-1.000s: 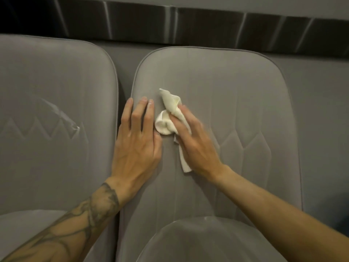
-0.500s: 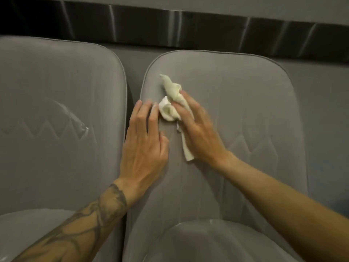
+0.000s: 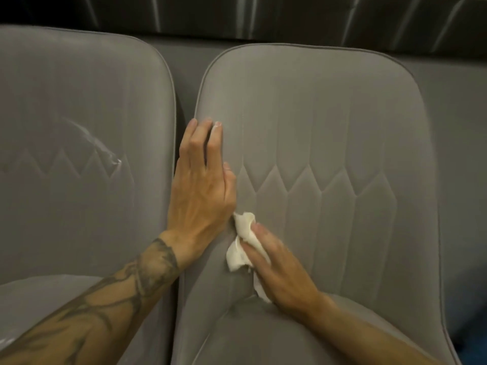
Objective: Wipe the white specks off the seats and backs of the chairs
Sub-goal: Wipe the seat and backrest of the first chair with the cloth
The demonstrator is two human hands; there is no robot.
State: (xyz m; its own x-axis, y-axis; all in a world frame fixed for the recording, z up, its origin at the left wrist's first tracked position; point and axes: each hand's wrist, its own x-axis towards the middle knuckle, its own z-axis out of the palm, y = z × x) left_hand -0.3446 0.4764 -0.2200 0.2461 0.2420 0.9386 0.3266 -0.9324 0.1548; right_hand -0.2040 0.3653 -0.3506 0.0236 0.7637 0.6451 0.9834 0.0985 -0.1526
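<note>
Just above the seat (image 3: pixel 263 338), the right hand (image 3: pixel 282 272) presses the white cloth (image 3: pixel 243 248) on the low part of the right chair back (image 3: pixel 329 122), fingers nearly straight. Higher, the left hand (image 3: pixel 201 185) lies flat on its left edge, fingers released. The left chair back (image 3: pixel 66 101) carries a white smear (image 3: pixel 105 148).

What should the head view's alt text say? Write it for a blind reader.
The right hand presses a white cloth against the lower left of a grey chair back, while the left hand lies flat on that back's left edge. The next chair to the left bears a white smear.
</note>
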